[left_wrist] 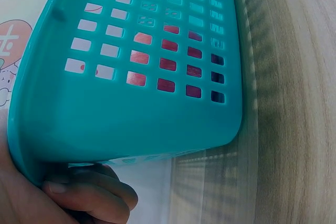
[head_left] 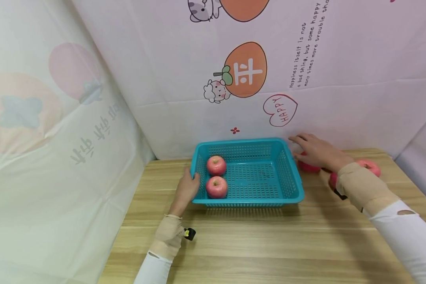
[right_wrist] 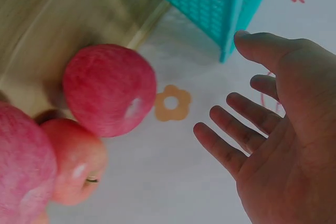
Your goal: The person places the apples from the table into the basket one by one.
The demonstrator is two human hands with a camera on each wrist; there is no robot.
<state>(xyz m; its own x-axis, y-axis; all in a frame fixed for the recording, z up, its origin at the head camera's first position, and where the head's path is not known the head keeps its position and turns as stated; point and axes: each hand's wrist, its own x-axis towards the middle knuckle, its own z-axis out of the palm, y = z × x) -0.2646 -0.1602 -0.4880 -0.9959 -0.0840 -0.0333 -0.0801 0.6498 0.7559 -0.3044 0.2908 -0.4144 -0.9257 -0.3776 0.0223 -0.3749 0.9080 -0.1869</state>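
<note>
A teal basket (head_left: 248,202) on the wooden table holds two red apples (head_left: 216,165) (head_left: 217,187) along its left side. The left hand (head_left: 187,188) grips the basket's left rim; in the left wrist view its fingers (left_wrist: 94,192) curl under the rim of the basket (left_wrist: 126,124). At the basket's right, the right hand (head_left: 316,150) is spread with nothing in it, above an apple (head_left: 308,165). The right wrist view has the right hand (right_wrist: 278,124) with fingers apart, its thumb by the basket's edge (right_wrist: 228,40), and an apple (right_wrist: 110,90) across from the fingertips.
More apples lie right of the basket, one (head_left: 370,167) beyond the right wrist and another (head_left: 333,180) partly behind it. A printed white cloth (head_left: 170,79) hangs behind the table, and another (head_left: 56,157) hangs at the left. Wooden tabletop (head_left: 255,244) spans the front.
</note>
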